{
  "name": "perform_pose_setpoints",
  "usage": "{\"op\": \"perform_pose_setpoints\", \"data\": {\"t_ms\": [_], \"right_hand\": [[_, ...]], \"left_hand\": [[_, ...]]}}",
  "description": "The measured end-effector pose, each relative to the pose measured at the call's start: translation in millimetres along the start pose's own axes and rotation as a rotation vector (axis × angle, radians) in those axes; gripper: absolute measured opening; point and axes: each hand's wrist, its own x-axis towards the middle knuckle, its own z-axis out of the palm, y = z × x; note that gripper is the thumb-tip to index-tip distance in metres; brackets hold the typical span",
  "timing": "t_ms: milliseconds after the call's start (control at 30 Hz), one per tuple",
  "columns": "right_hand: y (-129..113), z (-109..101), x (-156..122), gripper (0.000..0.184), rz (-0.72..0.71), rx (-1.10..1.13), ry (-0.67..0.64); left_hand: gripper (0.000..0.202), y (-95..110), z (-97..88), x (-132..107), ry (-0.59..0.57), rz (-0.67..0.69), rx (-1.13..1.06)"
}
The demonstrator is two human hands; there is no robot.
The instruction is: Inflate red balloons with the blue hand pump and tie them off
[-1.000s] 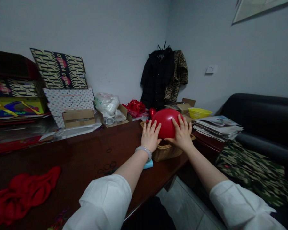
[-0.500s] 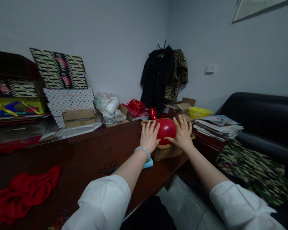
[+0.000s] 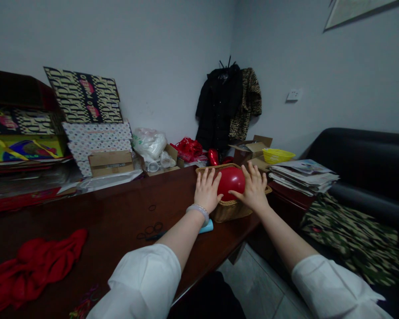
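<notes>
Gleaming, the red balloon (image 3: pixel 232 184) looks smooth and rounded.

And at ten o'clock, a patterned POMELO box (image 3: pixel 84 95); at one, a black coat (image 3: pixel 218 108) (leopard-print garment (image 3: pixel 250 95) behind it!); camouflage fabric (image 3: pixel 354 239) at four!

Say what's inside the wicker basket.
A round red balloon sits in the wicker basket, its top showing between the left hand and right hand. The basket's bottom and anything under the balloon are covered, so can't be seen.
</notes>
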Motion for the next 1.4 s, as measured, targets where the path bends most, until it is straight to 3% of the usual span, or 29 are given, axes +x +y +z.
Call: {"op": "perform_pose_setpoints", "data": {"t_ms": [333,567,767,933,1400], "right_hand": [[0.5,9.8,-21.7,0.088,0.107,0.048,0.049],[6.0,28.0,-55.2,0.085,0.366,0.129,0.109],[13.2,46.4,-71.7,0.091,0.516,0.299,0.041],[13.7,49.5,-70.9,0.091,0.493,0.377,0.005],[31.8,73.1,-57.6,0.082,0.424,0.462,-0.049]], "left_hand": [[0.078,2.2,-1.6,-8.9,0.000,0.000,-0.014],[0.060,3.8,-3.0,-18.3,-0.021,0.004,-0.031],[0.050,5.2,-4.0,-18.7,-0.016,0.008,-0.023],[0.019,5.5,-2.9,-20.9,-0.029,0.049,-0.026],[0.031,7.7,-3.2,-27.3,-0.064,0.007,-0.065]]}}
